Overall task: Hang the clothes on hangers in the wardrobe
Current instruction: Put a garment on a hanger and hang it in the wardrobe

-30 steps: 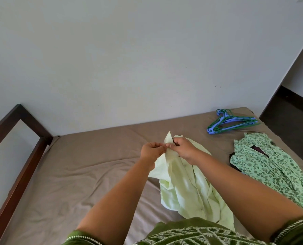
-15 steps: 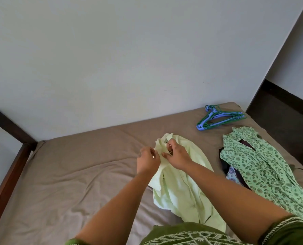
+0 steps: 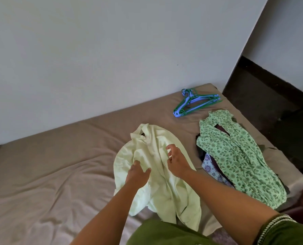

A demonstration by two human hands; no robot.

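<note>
A pale green shirt [image 3: 156, 184] lies crumpled on the bed, collar end towards the wall. My left hand [image 3: 137, 174] rests on its middle with the thumb spread out; its fingertips are hidden against the cloth. Just right of it, my right hand [image 3: 176, 162] hovers over the shirt with fingers loosely spread, holding nothing. A bundle of blue and green plastic hangers [image 3: 195, 102] lies near the far right corner of the bed. A green floral garment [image 3: 239, 156] is stretched along the right side.
The bed has a brown sheet [image 3: 50, 174] and stands against a white wall [image 3: 111, 50]. A purple patterned cloth [image 3: 211, 167] and dark clothes lie under the floral garment. Dark floor [image 3: 271, 106] lies beyond the bed's right edge.
Both hands have let go of the shirt's collar and come down and towards me. The shirt has dropped flat on the bed. The camera has turned right and down.
</note>
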